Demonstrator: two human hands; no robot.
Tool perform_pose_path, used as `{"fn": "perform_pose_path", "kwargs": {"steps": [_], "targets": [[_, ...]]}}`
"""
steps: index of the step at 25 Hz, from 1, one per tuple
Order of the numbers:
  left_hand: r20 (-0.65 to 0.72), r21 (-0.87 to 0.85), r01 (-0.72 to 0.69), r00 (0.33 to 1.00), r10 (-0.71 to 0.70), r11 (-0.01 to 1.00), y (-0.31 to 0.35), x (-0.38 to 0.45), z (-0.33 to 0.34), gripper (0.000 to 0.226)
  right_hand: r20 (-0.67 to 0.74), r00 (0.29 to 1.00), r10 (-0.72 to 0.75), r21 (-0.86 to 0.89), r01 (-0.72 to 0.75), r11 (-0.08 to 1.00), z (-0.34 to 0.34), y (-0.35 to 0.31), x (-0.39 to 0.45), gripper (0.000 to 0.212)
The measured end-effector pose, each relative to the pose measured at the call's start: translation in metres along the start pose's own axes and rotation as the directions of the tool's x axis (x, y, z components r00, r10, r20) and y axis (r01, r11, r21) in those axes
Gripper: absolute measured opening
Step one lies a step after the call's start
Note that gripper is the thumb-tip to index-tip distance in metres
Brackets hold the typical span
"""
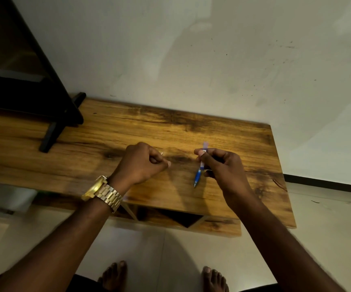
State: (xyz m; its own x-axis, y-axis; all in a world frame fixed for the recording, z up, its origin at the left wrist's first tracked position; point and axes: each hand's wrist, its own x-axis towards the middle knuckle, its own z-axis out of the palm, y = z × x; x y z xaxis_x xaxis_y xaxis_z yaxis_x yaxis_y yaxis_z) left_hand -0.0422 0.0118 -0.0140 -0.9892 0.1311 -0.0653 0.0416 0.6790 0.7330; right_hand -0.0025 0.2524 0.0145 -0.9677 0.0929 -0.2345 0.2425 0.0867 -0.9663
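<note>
A long wooden table with a yellow-brown top and dark grain patches (223,131) stands against a pale, slightly stained wall (191,60). At its left end there is a black angular stand with a flat foot (61,114) that rests on the top. Under the front edge an open compartment (178,218) is visible, and below it a light tiled floor (191,249), where the two bare feet (113,275) of the person are seen.

Both hands are over the middle of the table, a little apart from each other. The right hand (225,165) has its fingers curled around a slim pen with a blue lower part and a clear upper barrel (197,175), and the thumb presses on the clear part. The pen is almost upright, its tip pointing down to the table; if the tip touches the wood I cannot tell. It stands on the inner side of the right hand, so between the two hands but well apart from the left one.

The left hand (141,163), with a gold metal wristwatch (102,191) on its wrist, is closed in, thumb against forefinger. Whether it pinches something small is too blurred to tell
</note>
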Motion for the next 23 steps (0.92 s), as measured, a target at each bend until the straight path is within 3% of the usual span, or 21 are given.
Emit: {"fn": "perform_pose_path", "kwargs": {"steps": [3, 9, 10, 11, 12, 13, 14, 15, 16, 18, 23], "targets": [[0.032, 0.131, 0.075, 0.996, -0.079, 0.989, -0.005, -0.005, 0.012, 0.014, -0.004, 1.000, 0.027, 0.011, -0.027, 1.000, 0.002, 0.000, 0.000, 0.014], [-0.014, 0.161, 0.107, 0.994, -0.106, 0.981, -0.005, -0.004, 0.011, 0.015, 0.008, 0.999, 0.047, 0.038, -0.047, 0.998, 0.003, -0.001, -0.002, 0.014], [-0.028, 0.107, 0.101, 0.995, -0.099, 0.989, -0.002, -0.002, 0.011, 0.018, 0.006, 0.999, 0.041, 0.045, -0.042, 0.998, 0.002, -0.002, -0.002, 0.015], [-0.052, -0.073, 0.126, 0.990, -0.130, 0.989, 0.002, 0.000, 0.012, 0.025, 0.003, 1.000, 0.025, 0.055, -0.025, 0.998, 0.001, -0.002, -0.002, 0.017], [-0.039, -0.394, 0.178, 0.977, -0.210, 0.902, 0.007, 0.002, 0.011, 0.038, 0.004, 1.000, -0.004, 0.066, 0.004, 0.998, 0.000, -0.003, -0.002, 0.018], [0.042, -0.733, 0.214, 0.962, -0.271, 0.645, 0.014, 0.004, 0.011, 0.053, 0.012, 0.999, -0.045, 0.074, 0.043, 0.996, -0.001, -0.004, -0.003, 0.017], [0.140, -0.931, 0.218, 0.955, -0.263, 0.294, 0.020, 0.005, 0.012, 0.069, 0.026, 0.996, -0.088, 0.078, 0.086, 0.993, -0.001, -0.005, -0.004, 0.015], [0.211, -0.976, 0.217, 0.955, -0.209, 0.005, 0.026, 0.003, 0.014, 0.081, 0.041, 0.991, -0.126, 0.084, 0.123, 0.989, 0.000, -0.006, -0.006, 0.015], [0.248, -0.962, 0.223, 0.956, -0.158, -0.157, 0.031, 0.001, 0.018, 0.090, 0.056, 0.987, -0.153, 0.097, 0.147, 0.984, 0.001, -0.006, -0.008, 0.017], [0.271, -0.934, 0.240, 0.959, -0.085, -0.264, 0.039, -0.005, 0.027, 0.101, 0.093, 0.979, -0.179, 0.116, 0.168, 0.979, 0.006, -0.007, -0.013, 0.018], [0.242, -0.904, 0.224, 0.970, -0.004, -0.363, 0.052, -0.017, 0.037, 0.116, 0.127, 0.974, -0.189, 0.040, 0.185, 0.982, 0.020, -0.009, -0.023, 0.008]]}}
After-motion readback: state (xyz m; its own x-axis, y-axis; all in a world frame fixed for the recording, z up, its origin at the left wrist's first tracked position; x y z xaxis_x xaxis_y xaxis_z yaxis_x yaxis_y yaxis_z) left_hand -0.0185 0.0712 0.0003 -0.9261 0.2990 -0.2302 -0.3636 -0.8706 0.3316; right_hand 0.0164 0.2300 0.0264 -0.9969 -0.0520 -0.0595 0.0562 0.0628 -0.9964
